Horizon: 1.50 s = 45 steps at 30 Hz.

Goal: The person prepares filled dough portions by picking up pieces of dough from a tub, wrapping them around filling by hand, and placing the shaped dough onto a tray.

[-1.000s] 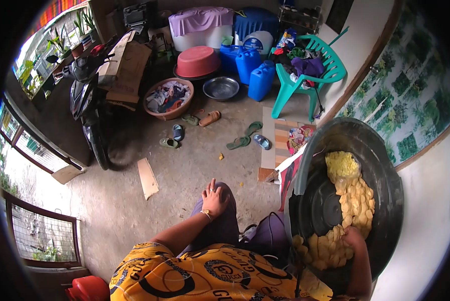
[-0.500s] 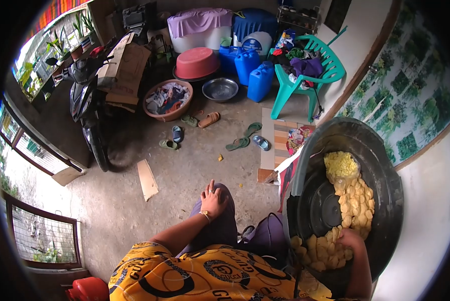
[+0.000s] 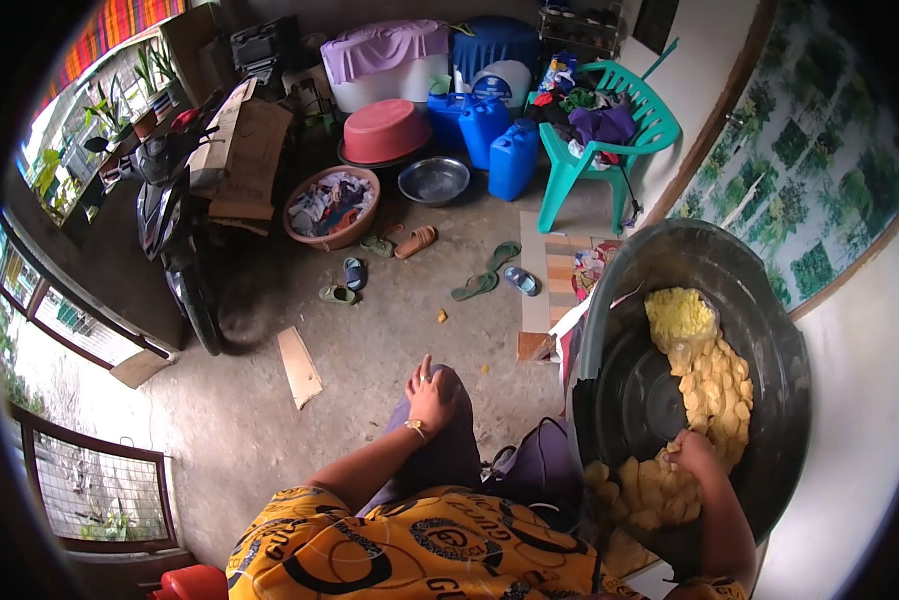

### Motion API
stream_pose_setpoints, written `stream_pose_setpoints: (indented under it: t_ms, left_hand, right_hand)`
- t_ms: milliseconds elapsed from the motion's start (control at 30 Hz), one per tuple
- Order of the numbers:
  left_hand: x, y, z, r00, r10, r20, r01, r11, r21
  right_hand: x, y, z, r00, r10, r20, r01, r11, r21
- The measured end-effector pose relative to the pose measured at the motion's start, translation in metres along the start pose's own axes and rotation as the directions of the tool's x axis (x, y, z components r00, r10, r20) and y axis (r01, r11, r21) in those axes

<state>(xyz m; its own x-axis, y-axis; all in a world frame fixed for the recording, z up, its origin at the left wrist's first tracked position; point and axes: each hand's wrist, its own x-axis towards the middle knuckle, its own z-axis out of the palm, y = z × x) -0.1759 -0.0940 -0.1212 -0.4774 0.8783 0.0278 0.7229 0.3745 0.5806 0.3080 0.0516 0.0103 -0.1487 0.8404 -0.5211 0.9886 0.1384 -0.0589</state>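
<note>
GUCCI Across a Yellow-Orange Shirt (image 3: 399,535)

Reads "GUCCI" in dark capitals, slanting over the chest. Shows a "G" too, set in a round emblem on the same cloth. Begins again lower down as "GU", cut off at the bottom edge of the view, and turns up once more near the left shoulder, only partly legible among the folds.

Bears faint print on the brown cardboard (image 3: 249,165) over the motorcycle, too blurred to make out. Likewise too small to read on the round blue label (image 3: 491,88) of the pale container and on the blue packet (image 3: 559,70) by the green chair (image 3: 654,125).
</note>
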Motion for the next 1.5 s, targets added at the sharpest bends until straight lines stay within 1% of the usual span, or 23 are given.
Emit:
stream_pose_setpoints:
  t_ms: [67,100,133,200,300,367,400,433,533,600,633,700,733,833,933,1033,1067,1200,1300,1333,1433,1467,1500]
  left_hand:
    - [0.006,0.042,-0.021,0.986,0.102,-0.128,-0.125,0.975,-0.186]
    - [0.007,0.069,-0.035,0.943,0.248,-0.223,-0.304,0.915,-0.265]
    - [0.006,0.102,-0.058,0.88,0.395,-0.264,-0.464,0.835,-0.296]
    - [0.004,0.156,-0.088,0.671,0.633,-0.386,-0.741,0.58,-0.338]
    - [-0.004,0.224,-0.102,0.408,0.802,-0.436,-0.876,0.211,-0.433]
    - [-0.008,0.262,-0.093,0.313,0.887,-0.34,-0.832,0.083,-0.549]
    - [-0.012,0.276,-0.083,0.29,0.919,-0.266,-0.83,0.103,-0.548]
    - [-0.015,0.287,-0.067,0.288,0.941,-0.175,-0.81,0.142,-0.569]
    - [-0.018,0.309,-0.022,0.321,0.938,0.129,-0.794,0.341,-0.503]
    - [-0.017,0.314,0.002,0.342,0.903,0.259,-0.816,0.422,-0.396]
    - [-0.014,0.312,0.008,0.359,0.882,0.306,-0.781,0.463,-0.418]
    - [-0.008,0.306,0.019,0.385,0.832,0.399,-0.706,0.544,-0.454]
    - [-0.006,0.305,0.024,0.414,0.772,0.482,-0.676,0.616,-0.405]
    - [-0.001,0.298,0.03,0.417,0.736,0.533,-0.647,0.652,-0.395]
    - [0.003,0.292,0.038,0.411,0.716,0.564,-0.66,0.661,-0.358]
    - [0.005,0.281,0.042,0.408,0.692,0.596,-0.696,0.658,-0.288]
    - [0.005,0.276,0.044,0.398,0.675,0.621,-0.699,0.662,-0.272]
    - [0.005,0.269,0.039,0.339,0.621,0.706,-0.704,0.666,-0.247]
    - [0.008,0.27,0.04,0.351,0.659,0.666,-0.62,0.696,-0.362]
    - [0.009,0.274,0.038,0.347,0.677,0.649,-0.626,0.683,-0.376]
    - [0.007,0.288,0.023,0.387,0.741,0.55,-0.495,0.669,-0.554]
    - [0.01,0.293,0.021,0.344,0.788,0.511,-0.349,0.612,-0.71]
    - [0.005,0.293,0.047,0.468,0.854,0.225,-0.311,0.398,-0.863]
  right_hand:
    - [-0.002,-0.004,0.0,1.0,-0.02,-0.02,0.019,0.999,-0.045]
    - [-0.002,-0.006,-0.002,0.999,-0.029,-0.032,0.027,0.997,-0.07]
    - [-0.003,-0.007,-0.003,0.998,-0.025,-0.061,0.02,0.997,-0.075]
    - [-0.005,-0.007,-0.002,0.994,-0.017,-0.109,0.007,0.996,-0.089]
    - [0.001,-0.003,-0.008,0.992,-0.004,0.122,0.037,0.963,-0.268]
    - [0.002,0.004,-0.005,0.988,-0.022,0.153,0.061,0.964,-0.257]
    - [0.002,0.005,-0.007,0.985,-0.012,0.175,0.052,0.974,-0.222]
    - [0.002,0.005,-0.01,0.98,-0.004,0.197,0.042,0.981,-0.188]
    - [-0.007,0.005,-0.021,0.984,-0.16,0.074,0.176,0.923,-0.342]
    - [-0.005,0.015,-0.023,0.993,-0.113,0.013,0.114,0.984,-0.137]
    - [-0.005,0.019,-0.026,0.996,-0.087,-0.016,0.086,0.996,-0.032]
    - [-0.009,0.025,-0.038,0.998,-0.034,0.048,0.029,0.994,0.108]
    - [-0.012,0.023,-0.045,0.996,-0.013,0.084,-0.002,0.984,0.177]
    - [-0.014,0.009,-0.045,0.981,-0.052,0.186,-0.023,0.925,0.378]
    - [-0.012,-0.007,-0.013,0.974,-0.222,-0.039,0.224,0.973,0.058]
    - [-0.018,-0.017,-0.017,0.981,-0.171,0.089,0.179,0.98,-0.089]
    - [-0.016,-0.015,-0.018,0.991,-0.134,0.029,0.136,0.986,-0.1]
    - [-0.008,0.007,-0.032,0.999,0.028,-0.035,-0.018,0.966,0.256]
    - [-0.022,-0.004,-0.051,0.962,0.006,-0.274,0.112,0.904,0.413]
    - [-0.021,-0.005,-0.06,0.937,-0.052,-0.345,0.198,0.893,0.404]
    - [-0.028,-0.019,-0.084,0.828,-0.083,-0.554,0.499,0.557,0.664]
    - [-0.037,-0.027,-0.088,0.879,-0.051,-0.474,0.436,0.484,0.758]
    - [-0.048,-0.041,-0.089,0.922,-0.026,-0.387,0.364,0.403,0.84]
